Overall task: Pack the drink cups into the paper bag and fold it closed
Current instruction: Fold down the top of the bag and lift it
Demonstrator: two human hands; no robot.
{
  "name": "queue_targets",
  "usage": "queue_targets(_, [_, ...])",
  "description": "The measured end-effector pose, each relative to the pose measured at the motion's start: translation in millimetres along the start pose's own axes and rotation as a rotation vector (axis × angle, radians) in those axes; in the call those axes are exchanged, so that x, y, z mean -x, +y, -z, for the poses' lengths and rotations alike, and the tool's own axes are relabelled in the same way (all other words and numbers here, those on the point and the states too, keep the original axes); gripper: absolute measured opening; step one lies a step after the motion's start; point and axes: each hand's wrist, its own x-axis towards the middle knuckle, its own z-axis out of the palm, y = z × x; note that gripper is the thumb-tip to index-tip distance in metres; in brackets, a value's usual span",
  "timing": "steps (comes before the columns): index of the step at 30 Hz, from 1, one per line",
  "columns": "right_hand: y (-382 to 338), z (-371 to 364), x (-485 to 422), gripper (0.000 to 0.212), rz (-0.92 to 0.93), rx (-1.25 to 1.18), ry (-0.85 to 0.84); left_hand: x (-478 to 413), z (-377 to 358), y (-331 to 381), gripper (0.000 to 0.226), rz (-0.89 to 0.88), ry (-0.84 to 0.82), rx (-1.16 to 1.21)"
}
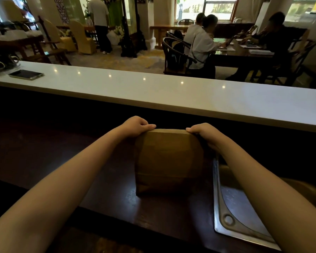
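Bag (169, 161) stood upright on dark counter (44, 152), top folded over. Fold pinched at left corner by left hand (137, 126), at right corner by right hand (203, 134). Metal tray (232, 207) just right of bag.

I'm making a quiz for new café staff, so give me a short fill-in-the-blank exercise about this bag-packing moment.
1. Both hands pinch the ____ edge of the paper bag.
2. The bag stands on the dark ____.
3. The metal sink lies under the person's ____ forearm.
4. A phone lies on the ____ upper ledge.

Missing words: top; counter; right; white
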Motion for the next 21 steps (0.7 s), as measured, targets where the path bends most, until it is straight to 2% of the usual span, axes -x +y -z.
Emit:
queue_targets(2, [0,-2,-3,0.010,-0.049,-0.043,0.032,0,0,1,0.021,-0.059,0.107,-0.047])
queue_targets(5, [-1,0,-2,0.013,-0.077,-0.063,0.005,8,-4,7,0.016,-0.357,0.283,-0.197])
queue_targets(7, [1,3,-2,0.018,-0.070,-0.086,-0.026,15,-6,7,0.017,-0.546,0.297,-0.308])
queue_targets(9, [2,4,-1,0.021,-0.055,-0.101,-0.024,19,-7,3,0.023,-0.634,0.278,-0.394])
queue_targets(12, [3,5,2,0.017,-0.001,-0.061,-0.040,19,-6,-1,0.027,-0.597,0.223,-0.391])
queue_targets(16, [3,6,11,0.008,0.233,0.208,-0.056,18,-3,-1,0.022,-0.440,0.099,-0.258])
queue_targets(19, [1,10,17,0.013,0.441,0.428,-0.055,20,-2,-2,0.019,-0.382,0.075,-0.198])
queue_targets(21, [2,12,20,0.024,0.550,0.611,-0.067,21,-3,-3,0.019,-0.373,0.078,-0.196])
